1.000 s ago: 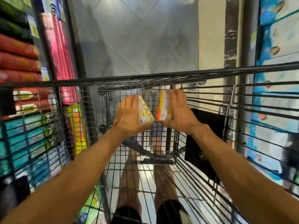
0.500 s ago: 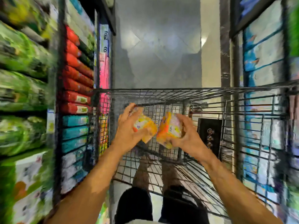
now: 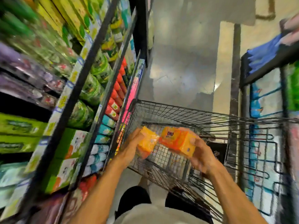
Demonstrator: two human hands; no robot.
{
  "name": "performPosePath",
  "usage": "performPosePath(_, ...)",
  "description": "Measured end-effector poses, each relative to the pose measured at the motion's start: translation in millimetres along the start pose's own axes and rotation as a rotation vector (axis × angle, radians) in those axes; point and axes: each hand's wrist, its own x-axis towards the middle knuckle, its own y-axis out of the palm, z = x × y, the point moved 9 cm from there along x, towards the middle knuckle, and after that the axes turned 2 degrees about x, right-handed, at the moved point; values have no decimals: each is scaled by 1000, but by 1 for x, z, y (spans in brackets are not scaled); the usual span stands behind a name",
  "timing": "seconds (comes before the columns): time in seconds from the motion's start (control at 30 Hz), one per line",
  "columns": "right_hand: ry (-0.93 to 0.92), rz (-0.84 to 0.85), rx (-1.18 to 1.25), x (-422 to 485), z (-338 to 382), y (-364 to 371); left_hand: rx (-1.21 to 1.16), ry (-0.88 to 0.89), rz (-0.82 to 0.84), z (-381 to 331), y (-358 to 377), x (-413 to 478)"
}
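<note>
The left hand (image 3: 129,149) grips a yellow pack (image 3: 148,141) from its left side, fingers curled round it, though blur hides how each finger lies. The right hand (image 3: 202,152) grips an orange pack (image 3: 176,140) from the right and from below, with dark print showing on the pack's upper face. Both packs are held in the air over the cart (image 3: 210,117), inside its rim and close to its left wall, clear of the wire bottom. The yellow pack is tilted with a corner toward the orange one. The two sit just beside each other, and the blur makes it impossible to tell whether they touch. A black item (image 3: 216,149) lies in the cart toward its right side, just beyond the right hand. The cart stands in a narrow aisle on a grey floor (image 3: 182,62). Along the cart's left edge runs a shelf (image 3: 90,78) stacked with green, red, teal and purple goods, all smeared by motion. Along its right edge stands another rack (image 3: 265,62) with blue packets on top and pale blue goods below. Both forearms reach forward from the bottom edge of the view, and the person's dark shorts (image 3: 134,201) show between them, at the near end of the cart.
</note>
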Motion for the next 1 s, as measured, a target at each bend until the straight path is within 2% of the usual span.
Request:
performPosePath(0.13,97,106,86,-3,-6,28,-153,-30,-112,20,-8,-35)
performPosePath(0.3,131,268,-48,-4,-12,72,-333,-6,-89,32,-9,-90)
performPosePath(0.47,215,306,-144,-16,-36,100,-442,65,-144,72,-14,-157)
performPosePath(0.6,297,360,-199,-36,-70,125,-537,120,-374,110,-19,-213)
performPosePath(0.73,380,527,-220,-64,-111,165,-591,210,-512,146,-24,-278)
performPosePath(0.83,396,612,-376,-87,-147,196,-587,230,-669,183,-28,-335)
performPosePath(1.0,432,614,-545,-141,-222,236,-667,240,-944,255,-25,-446)
